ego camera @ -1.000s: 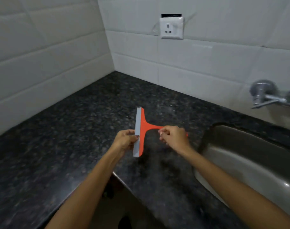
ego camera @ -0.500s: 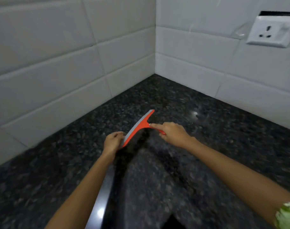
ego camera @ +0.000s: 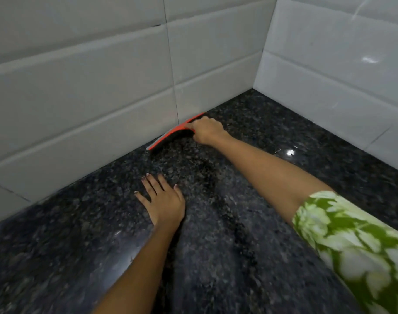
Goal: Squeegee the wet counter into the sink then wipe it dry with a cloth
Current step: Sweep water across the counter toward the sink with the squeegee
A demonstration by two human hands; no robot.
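An orange squeegee (ego camera: 168, 136) with a grey blade lies against the foot of the left tiled wall, its blade edge down on the dark speckled granite counter (ego camera: 250, 234). My right hand (ego camera: 207, 130) is shut on its handle, which the fingers hide. My left hand (ego camera: 163, 201) rests flat on the counter nearer to me, fingers spread, holding nothing. The sink and any cloth are out of view.
White tiled walls (ego camera: 91, 87) meet in a corner at the upper right (ego camera: 259, 71). A bright wet glint (ego camera: 290, 152) shows on the counter to the right of my forearm. The counter's rounded front edge (ego camera: 134, 248) runs under my left forearm.
My left hand let go of the blade and came down flat on the counter. My right hand carried the squeegee out to the left wall. The view swung left, away from the sink and socket.
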